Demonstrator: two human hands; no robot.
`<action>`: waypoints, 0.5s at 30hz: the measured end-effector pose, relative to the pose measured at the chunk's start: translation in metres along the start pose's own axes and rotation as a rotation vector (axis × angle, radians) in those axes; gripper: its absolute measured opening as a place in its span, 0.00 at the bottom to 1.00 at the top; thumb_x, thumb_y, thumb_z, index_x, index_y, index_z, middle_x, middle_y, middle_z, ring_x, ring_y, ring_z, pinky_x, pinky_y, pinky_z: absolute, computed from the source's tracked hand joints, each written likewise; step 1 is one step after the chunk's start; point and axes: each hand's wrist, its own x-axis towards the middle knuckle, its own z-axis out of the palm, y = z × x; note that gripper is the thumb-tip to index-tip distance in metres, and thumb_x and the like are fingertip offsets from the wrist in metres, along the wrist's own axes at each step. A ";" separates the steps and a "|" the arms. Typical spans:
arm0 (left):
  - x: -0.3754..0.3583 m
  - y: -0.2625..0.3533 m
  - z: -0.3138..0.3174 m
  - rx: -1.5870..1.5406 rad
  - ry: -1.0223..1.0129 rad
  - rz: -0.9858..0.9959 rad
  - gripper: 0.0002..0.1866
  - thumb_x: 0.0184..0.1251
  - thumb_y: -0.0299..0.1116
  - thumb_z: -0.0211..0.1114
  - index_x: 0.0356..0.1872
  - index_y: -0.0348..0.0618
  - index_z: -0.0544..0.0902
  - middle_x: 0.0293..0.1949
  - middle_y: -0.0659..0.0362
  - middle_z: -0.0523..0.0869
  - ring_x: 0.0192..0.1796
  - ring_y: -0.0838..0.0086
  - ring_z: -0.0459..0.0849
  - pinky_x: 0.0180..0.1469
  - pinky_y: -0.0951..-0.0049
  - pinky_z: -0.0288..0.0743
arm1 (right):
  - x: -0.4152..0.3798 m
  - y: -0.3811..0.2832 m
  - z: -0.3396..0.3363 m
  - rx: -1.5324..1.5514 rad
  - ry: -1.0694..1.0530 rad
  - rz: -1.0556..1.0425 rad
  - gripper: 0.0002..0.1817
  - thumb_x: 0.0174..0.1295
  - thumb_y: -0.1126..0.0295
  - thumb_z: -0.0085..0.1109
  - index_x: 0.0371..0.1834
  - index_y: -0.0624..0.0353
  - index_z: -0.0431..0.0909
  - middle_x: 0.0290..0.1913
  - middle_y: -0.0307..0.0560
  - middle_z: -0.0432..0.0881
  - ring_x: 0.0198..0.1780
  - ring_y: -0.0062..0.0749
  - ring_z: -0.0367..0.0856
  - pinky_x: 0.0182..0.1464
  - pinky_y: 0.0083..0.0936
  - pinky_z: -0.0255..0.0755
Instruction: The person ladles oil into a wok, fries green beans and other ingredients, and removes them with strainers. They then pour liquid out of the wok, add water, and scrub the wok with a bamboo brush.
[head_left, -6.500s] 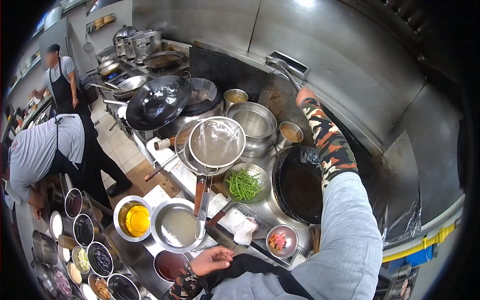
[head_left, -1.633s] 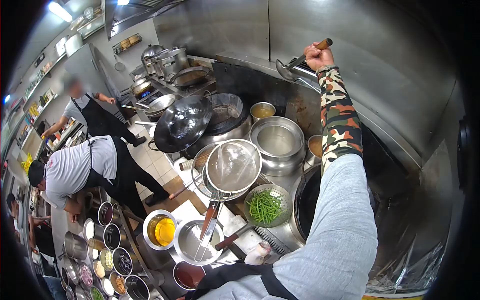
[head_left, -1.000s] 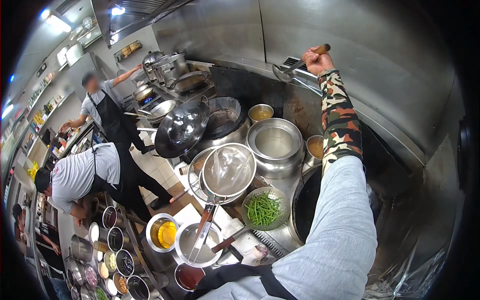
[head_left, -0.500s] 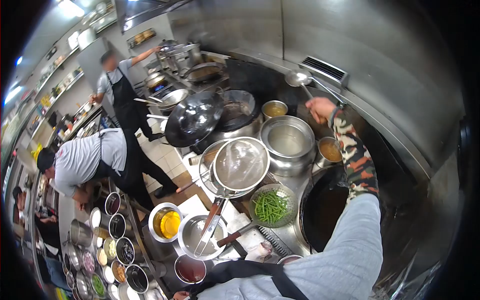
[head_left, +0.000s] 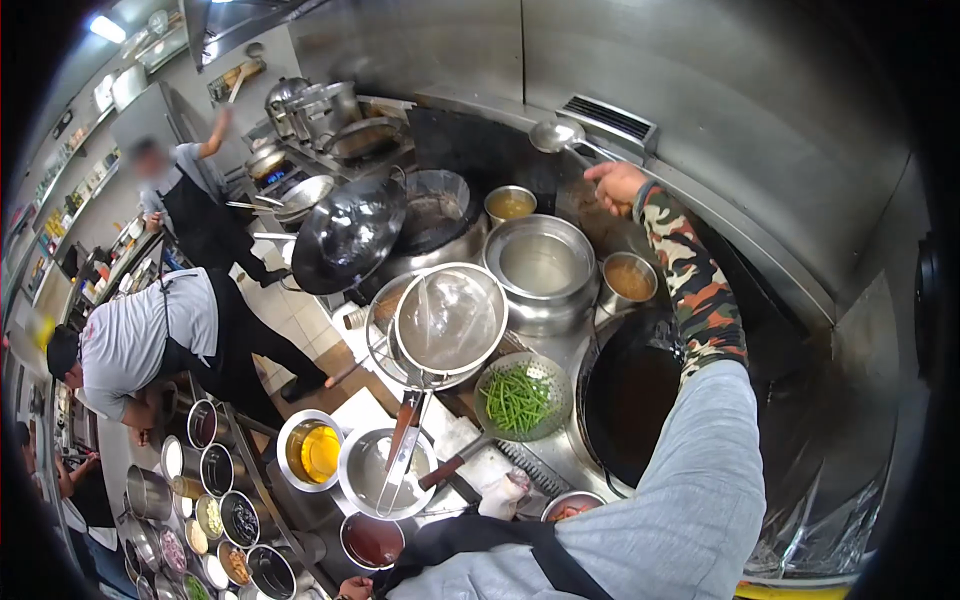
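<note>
My right hand [head_left: 618, 188] reaches out by the back wall, fingers stretched forward and slightly apart. Just beyond it lies a steel ladle [head_left: 557, 135], its handle running back behind the hand. Below my camouflage sleeve sits a dark wok [head_left: 635, 400] with brown residue. To its left, green beans [head_left: 519, 398] fill a perforated strainer [head_left: 556, 372]. A steel pot of cloudy liquid [head_left: 545, 262] stands between two small containers, one of yellowish liquid [head_left: 511, 204] and one of brownish liquid [head_left: 630, 279]. Only part of my left hand [head_left: 356, 588] shows at the bottom edge; its fingers are mostly hidden.
A round mesh strainer [head_left: 452, 318] rests left of the pot. Nearby are a bowl of yellow oil [head_left: 319, 453] and a pot of reddish sauce [head_left: 373, 541]. A large black wok [head_left: 350, 235] leans behind. Co-workers [head_left: 150, 335] stand at the left beside several ingredient tins [head_left: 240, 520].
My view has swung right, so the surroundings slide left. The ladle handle that met my right fingers has come away from them. A co-worker at the back has raised an arm.
</note>
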 end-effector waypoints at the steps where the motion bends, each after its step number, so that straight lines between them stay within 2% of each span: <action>1: 0.001 0.000 0.000 0.004 -0.007 0.002 0.11 0.62 0.40 0.59 0.35 0.43 0.82 0.27 0.59 0.82 0.30 0.73 0.78 0.34 0.73 0.72 | -0.004 0.005 0.002 -0.024 0.010 -0.008 0.26 0.50 0.82 0.51 0.57 0.57 0.71 0.17 0.39 0.72 0.12 0.24 0.69 0.12 0.22 0.61; 4: 0.008 0.006 0.002 0.011 -0.022 0.008 0.11 0.62 0.39 0.60 0.34 0.43 0.82 0.26 0.59 0.82 0.29 0.74 0.78 0.34 0.73 0.72 | -0.015 0.026 0.025 -0.087 0.095 -0.051 0.23 0.49 0.83 0.52 0.52 0.56 0.73 0.16 0.43 0.74 0.11 0.28 0.71 0.11 0.27 0.62; 6: 0.011 0.010 0.002 0.015 -0.030 0.012 0.11 0.62 0.39 0.60 0.34 0.43 0.82 0.26 0.59 0.82 0.29 0.74 0.78 0.33 0.73 0.72 | 0.004 0.062 0.036 0.025 0.060 -0.137 0.30 0.50 0.83 0.54 0.61 0.56 0.69 0.16 0.42 0.74 0.11 0.27 0.70 0.12 0.26 0.63; 8: 0.014 0.013 0.001 0.021 -0.037 0.016 0.11 0.62 0.39 0.60 0.34 0.42 0.82 0.25 0.59 0.82 0.28 0.74 0.78 0.33 0.73 0.72 | -0.007 0.073 0.044 0.056 0.087 -0.196 0.31 0.51 0.82 0.55 0.64 0.59 0.66 0.18 0.44 0.75 0.12 0.25 0.70 0.12 0.25 0.63; 12: 0.022 0.020 -0.005 0.035 -0.051 0.031 0.11 0.62 0.39 0.60 0.33 0.42 0.83 0.25 0.60 0.82 0.28 0.75 0.78 0.32 0.74 0.72 | -0.044 0.089 0.054 0.209 0.222 -0.171 0.27 0.53 0.80 0.56 0.60 0.63 0.67 0.20 0.43 0.74 0.14 0.24 0.70 0.12 0.24 0.64; 15: 0.027 0.024 -0.007 0.044 -0.064 0.042 0.11 0.62 0.39 0.60 0.32 0.42 0.83 0.24 0.60 0.82 0.27 0.75 0.78 0.32 0.74 0.72 | -0.067 0.109 0.046 0.220 0.006 -0.157 0.18 0.57 0.79 0.55 0.52 0.64 0.69 0.19 0.38 0.69 0.14 0.21 0.68 0.12 0.22 0.64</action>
